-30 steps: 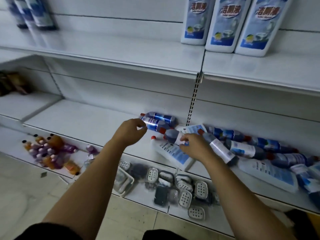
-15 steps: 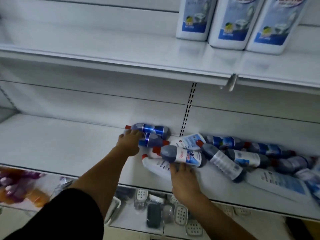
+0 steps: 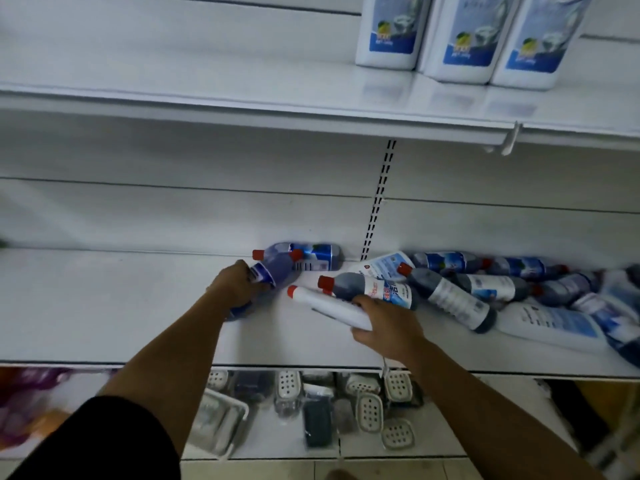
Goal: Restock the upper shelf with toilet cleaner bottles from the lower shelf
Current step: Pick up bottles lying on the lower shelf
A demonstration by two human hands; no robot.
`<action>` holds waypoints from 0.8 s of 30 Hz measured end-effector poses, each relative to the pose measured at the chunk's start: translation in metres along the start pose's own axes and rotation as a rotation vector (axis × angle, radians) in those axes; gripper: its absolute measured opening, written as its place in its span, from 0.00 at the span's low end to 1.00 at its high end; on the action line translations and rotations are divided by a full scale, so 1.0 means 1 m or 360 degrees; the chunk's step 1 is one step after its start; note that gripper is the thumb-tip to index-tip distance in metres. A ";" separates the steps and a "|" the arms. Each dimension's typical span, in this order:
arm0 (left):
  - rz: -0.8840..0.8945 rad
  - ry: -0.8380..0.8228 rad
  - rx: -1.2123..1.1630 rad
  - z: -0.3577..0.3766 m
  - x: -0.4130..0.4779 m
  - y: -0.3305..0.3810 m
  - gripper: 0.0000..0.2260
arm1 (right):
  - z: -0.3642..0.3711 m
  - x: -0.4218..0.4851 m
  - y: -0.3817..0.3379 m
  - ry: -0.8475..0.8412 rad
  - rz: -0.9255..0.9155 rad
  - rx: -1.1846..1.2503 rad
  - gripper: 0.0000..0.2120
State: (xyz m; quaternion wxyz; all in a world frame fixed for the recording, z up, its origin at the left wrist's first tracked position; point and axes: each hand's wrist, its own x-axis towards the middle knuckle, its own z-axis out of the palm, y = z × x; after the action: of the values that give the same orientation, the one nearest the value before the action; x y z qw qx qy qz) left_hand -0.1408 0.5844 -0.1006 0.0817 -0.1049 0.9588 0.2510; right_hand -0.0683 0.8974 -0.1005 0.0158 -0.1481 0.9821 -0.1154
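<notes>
Head-cam view down onto white metal shop shelving, 3 levels. The left hand (image 3: 239,287), at ctr of frame, has its fingers curled round a translucent blue-violet plastic bottle w/ red cap (image 3: 277,268). The bottle is tilted, cap toward upper right, base end low over the white lower shelf (image 3: 104,306). Just behind it, against the back wall, a second blue bottle w/ shiny blue label (image 3: 320,256) lies on its side.

The right hand (image 3: 388,329), just right of ctr, wraps thumb and fingers round the body of a white plastic bottle w/ red cap (image 3: 322,304), which lies w/ its cap toward the left. A dark grey bottle w/ red cap and white label (image 3: 370,289) lies across it, touching the fingertips. At right, a jumbled pile of similar dark and white bottles (image 3: 485,292) lies flat on the same shelf, out to the frame edge.

The white upper shelf (image 3: 207,98) runs across the top. At upper right, 3 tall white bottles w/ blue labels (image 3: 460,36) stand upright side by side, tops cut off.

Btm of frame: the lowest shelf holds white perforated soap dishes (image 3: 370,410). A black sleeve (image 3: 104,441) is at lower left.
</notes>
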 end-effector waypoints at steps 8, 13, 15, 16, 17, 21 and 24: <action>0.0046 -0.0145 -0.1314 0.000 -0.050 -0.009 0.11 | 0.002 0.038 -0.032 0.0061 0.0465 0.1453 0.17; -0.0168 -0.0246 -0.1678 0.016 -0.066 -0.005 0.16 | 0.028 0.034 -0.048 0.0035 0.0829 0.2074 0.13; -0.0200 -0.0277 -0.1672 0.018 -0.073 -0.002 0.14 | 0.032 0.029 -0.054 0.0041 0.0865 0.2208 0.10; -0.0213 -0.0292 -0.1691 0.019 -0.076 0.000 0.14 | 0.034 0.028 -0.056 0.0061 0.0879 0.2238 0.09; -0.0224 -0.0303 -0.1708 0.021 -0.079 0.002 0.14 | 0.034 0.027 -0.058 0.0072 0.0883 0.2258 0.09; -0.0208 -0.0289 -0.1753 0.021 -0.087 0.006 0.15 | 0.032 0.022 -0.066 0.0067 0.0918 0.2339 0.10; -0.0186 -0.0276 -0.1746 0.013 -0.093 0.010 0.18 | 0.025 0.013 -0.072 0.0090 0.0949 0.2455 0.11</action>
State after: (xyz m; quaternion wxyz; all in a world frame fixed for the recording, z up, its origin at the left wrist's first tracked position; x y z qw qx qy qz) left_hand -0.0523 0.6138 -0.0876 0.1075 -0.1641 0.6700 0.7159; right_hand -0.0582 0.8209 -0.1086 0.1181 0.1741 0.6252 -0.7516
